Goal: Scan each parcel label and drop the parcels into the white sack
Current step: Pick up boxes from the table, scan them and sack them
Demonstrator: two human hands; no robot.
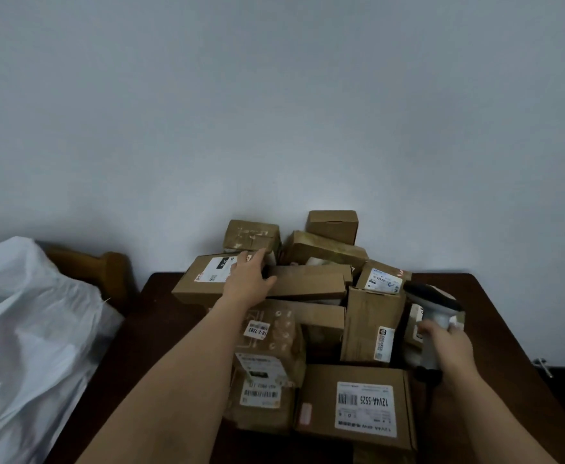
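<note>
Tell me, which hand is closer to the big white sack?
Left. The left hand reaches onto the parcel pile, on the side nearer the white sack. The right hand grips the scanner on the pile's far side.

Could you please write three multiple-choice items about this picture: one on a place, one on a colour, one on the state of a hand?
1. Where does the crumpled white plastic sack lie?
A. left of the dark wooden table
B. on top of the parcels
C. right of the table

2. What colour are most parcels in the pile?
A. blue
B. brown
C. black

3. What is the right hand doing?
A. lying flat on the table
B. gripping the white handheld scanner
C. lifting the sack

Answers:
1 A: the sack fills the left edge, beside the table.
2 B: the cardboard boxes, such as the labelled one at the front, are brown.
3 B: its fingers curl round the scanner's handle, while the left hand reaches to the pile.
</note>
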